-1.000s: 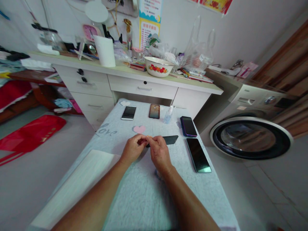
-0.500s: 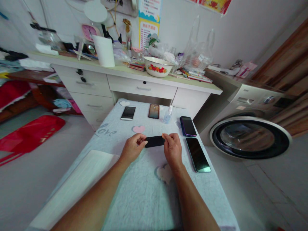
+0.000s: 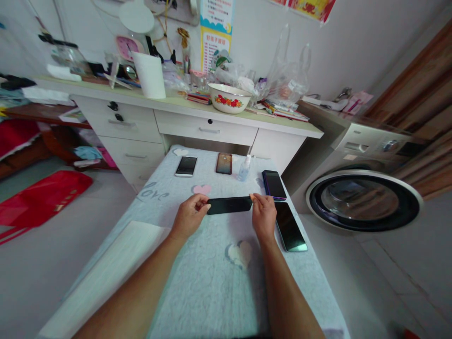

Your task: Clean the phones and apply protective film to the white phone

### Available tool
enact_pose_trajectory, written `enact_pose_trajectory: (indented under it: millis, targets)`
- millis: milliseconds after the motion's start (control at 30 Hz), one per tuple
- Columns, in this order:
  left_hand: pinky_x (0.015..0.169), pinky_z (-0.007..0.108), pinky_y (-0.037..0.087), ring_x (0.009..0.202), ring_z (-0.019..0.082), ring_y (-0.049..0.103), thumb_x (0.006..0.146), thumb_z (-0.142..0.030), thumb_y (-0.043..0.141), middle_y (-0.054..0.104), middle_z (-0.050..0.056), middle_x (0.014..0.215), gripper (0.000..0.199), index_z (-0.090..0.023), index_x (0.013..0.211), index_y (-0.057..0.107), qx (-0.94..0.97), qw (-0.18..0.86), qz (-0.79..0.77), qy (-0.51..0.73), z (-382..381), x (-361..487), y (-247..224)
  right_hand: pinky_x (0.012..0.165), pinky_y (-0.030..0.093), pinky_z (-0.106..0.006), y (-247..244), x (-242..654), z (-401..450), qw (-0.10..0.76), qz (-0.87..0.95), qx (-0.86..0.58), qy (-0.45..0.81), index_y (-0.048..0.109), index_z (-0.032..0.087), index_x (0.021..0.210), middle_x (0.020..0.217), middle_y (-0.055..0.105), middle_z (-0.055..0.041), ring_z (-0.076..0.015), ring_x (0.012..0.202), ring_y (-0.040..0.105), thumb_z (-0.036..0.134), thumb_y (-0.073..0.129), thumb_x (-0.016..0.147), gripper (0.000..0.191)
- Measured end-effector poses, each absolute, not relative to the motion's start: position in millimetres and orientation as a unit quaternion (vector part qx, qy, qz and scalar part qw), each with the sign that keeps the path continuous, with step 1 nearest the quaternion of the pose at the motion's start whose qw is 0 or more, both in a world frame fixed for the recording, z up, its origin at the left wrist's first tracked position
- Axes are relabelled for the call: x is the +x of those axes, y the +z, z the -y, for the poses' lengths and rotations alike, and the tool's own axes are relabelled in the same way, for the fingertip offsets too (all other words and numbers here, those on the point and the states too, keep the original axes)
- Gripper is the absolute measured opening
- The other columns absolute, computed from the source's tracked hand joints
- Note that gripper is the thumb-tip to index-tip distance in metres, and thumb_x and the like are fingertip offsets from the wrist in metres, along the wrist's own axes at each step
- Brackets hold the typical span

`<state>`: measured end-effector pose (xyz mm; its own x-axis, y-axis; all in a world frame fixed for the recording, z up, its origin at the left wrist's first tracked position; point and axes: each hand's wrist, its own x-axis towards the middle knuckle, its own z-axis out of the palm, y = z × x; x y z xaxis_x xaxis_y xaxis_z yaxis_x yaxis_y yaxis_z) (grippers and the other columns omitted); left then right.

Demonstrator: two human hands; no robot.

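Held level above the cloth-covered table (image 3: 205,282) is a black smartphone (image 3: 230,205), its long side running left to right. My left hand (image 3: 190,214) pinches its left end between thumb and fingers. At the opposite end, my right hand (image 3: 264,214) grips the right edge with the fingertips. Close by my right hand lies a larger dark phone (image 3: 291,228), and beyond it another phone with a purple-blue edge (image 3: 274,184). Farther back are a small clear spray bottle (image 3: 244,168), a brownish phone (image 3: 224,163) and a white-edged phone (image 3: 186,166).
A long whitish sheet-like piece (image 3: 109,278) lies along the table's left side. Past the table stands a white drawer desk (image 3: 130,127) carrying a flowered bowl (image 3: 230,99) and a white cylinder (image 3: 150,75). A washing machine (image 3: 356,150) is on the right, a red bag (image 3: 45,202) on the floor left.
My hands have moved apart, the right one sliding rightward to the phone's end. More of the phone's dark face now shows between them. The view has shifted slightly.
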<state>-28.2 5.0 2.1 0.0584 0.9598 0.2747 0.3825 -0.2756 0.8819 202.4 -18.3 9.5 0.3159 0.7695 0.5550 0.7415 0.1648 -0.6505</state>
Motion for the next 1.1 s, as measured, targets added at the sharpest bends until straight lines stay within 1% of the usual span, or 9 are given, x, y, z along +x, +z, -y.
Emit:
enact_pose_trajectory:
  millis: [167, 300, 400, 533, 633, 733, 833, 1000, 1100]
  targets:
    - [0.060, 0.023, 0.043, 0.062, 0.012, 0.056, 0.073, -0.028, 0.059, 0.060, -0.003, 0.068, 0.013, -0.018, 0.082, 0.060, 0.651, 0.323, -0.516, 0.454, -6.4, -29.8, -0.4, 0.079, 0.046, -0.032, 8.5, 204.2, 18.7, 0.497, 0.563, -0.657, 0.070, 0.072, 0.015, 0.097, 0.087, 0.063, -0.0088, -0.0184, 0.080, 0.058, 0.032, 0.050, 0.089, 0.029]
    - [0.060, 0.023, 0.043, 0.062, 0.012, 0.056, 0.073, -0.029, 0.058, 0.059, -0.003, 0.068, 0.014, -0.018, 0.082, 0.059, 0.643, 0.344, -0.514, 0.452, -6.0, -28.8, 0.6, 0.076, 0.044, -0.031, 4.1, 205.5, 18.2, 0.479, 0.564, -0.670, 0.066, 0.073, 0.016, 0.093, 0.083, 0.064, -0.0081, -0.0189, 0.079, 0.058, 0.028, 0.048, 0.088, 0.028]
    - [0.061, 0.023, 0.044, 0.064, 0.013, 0.057, 0.073, -0.029, 0.058, 0.060, -0.002, 0.070, 0.014, -0.018, 0.082, 0.059, 0.637, 0.351, -0.513, 0.456, -5.5, -27.9, 1.9, 0.072, 0.042, -0.029, -1.3, 207.5, 17.2, 0.445, 0.576, -0.684, 0.048, 0.072, 0.017, 0.081, 0.075, 0.061, -0.0057, -0.0175, 0.074, 0.056, 0.022, 0.046, 0.085, 0.027]
    - [0.061, 0.023, 0.044, 0.064, 0.013, 0.057, 0.072, -0.028, 0.059, 0.061, -0.002, 0.069, 0.013, -0.019, 0.082, 0.059, 0.634, 0.351, -0.518, 0.454, -5.6, -27.8, 2.8, 0.064, 0.037, -0.026, -8.9, 210.3, 15.9, 0.371, 0.617, -0.694, 0.004, 0.068, 0.018, 0.068, 0.066, 0.055, -0.0038, -0.0162, 0.067, 0.051, 0.017, 0.044, 0.083, 0.028]
    - [0.061, 0.023, 0.044, 0.063, 0.012, 0.057, 0.073, -0.028, 0.059, 0.060, -0.003, 0.070, 0.013, -0.019, 0.082, 0.059, 0.637, 0.350, -0.515, 0.454, -6.1, -28.0, 2.2, 0.060, 0.033, -0.027, -12.4, 211.5, 15.2, 0.326, 0.628, -0.706, -0.021, 0.067, 0.018, 0.065, 0.066, 0.054, -0.0052, -0.0160, 0.062, 0.048, 0.015, 0.044, 0.082, 0.029]
    - [0.060, 0.023, 0.044, 0.063, 0.012, 0.056, 0.073, -0.027, 0.058, 0.059, -0.003, 0.070, 0.013, -0.018, 0.082, 0.059, 0.639, 0.348, -0.516, 0.452, -6.4, -28.1, 1.3, 0.059, 0.033, -0.028, -12.3, 212.0, 14.9, 0.305, 0.622, -0.721, -0.002, 0.068, 0.017, 0.066, 0.068, 0.055, -0.0061, -0.0163, 0.061, 0.048, 0.015, 0.044, 0.082, 0.029]
    - [0.061, 0.023, 0.043, 0.063, 0.012, 0.056, 0.074, -0.027, 0.058, 0.059, -0.003, 0.070, 0.013, -0.018, 0.083, 0.059, 0.639, 0.345, -0.521, 0.449, -6.1, -28.2, 1.4, 0.063, 0.036, -0.028, -9.1, 212.3, 14.9, 0.336, 0.613, -0.714, 0.040, 0.069, 0.017, 0.070, 0.068, 0.057, -0.0055, -0.0175, 0.066, 0.052, 0.017, 0.045, 0.082, 0.027]
    - [0.062, 0.023, 0.044, 0.064, 0.012, 0.056, 0.074, -0.027, 0.059, 0.059, -0.003, 0.069, 0.011, -0.018, 0.081, 0.059, 0.645, 0.341, -0.516, 0.449, -4.7, -27.9, 4.4, 0.076, 0.043, -0.030, -3.0, 209.5, 15.2, 0.476, 0.562, -0.669, 0.094, 0.071, 0.015, 0.091, 0.085, 0.063, -0.0079, -0.0183, 0.079, 0.057, 0.027, 0.047, 0.086, 0.028]
    - [0.061, 0.023, 0.043, 0.063, 0.012, 0.055, 0.073, -0.027, 0.059, 0.058, -0.003, 0.068, 0.011, -0.018, 0.081, 0.059, 0.645, 0.339, -0.520, 0.446, -4.1, -27.6, 5.3, 0.078, 0.044, -0.031, -0.7, 207.4, 15.5, 0.516, 0.550, -0.647, 0.112, 0.071, 0.014, 0.098, 0.089, 0.064, -0.0093, -0.0188, 0.082, 0.059, 0.032, 0.047, 0.087, 0.031]
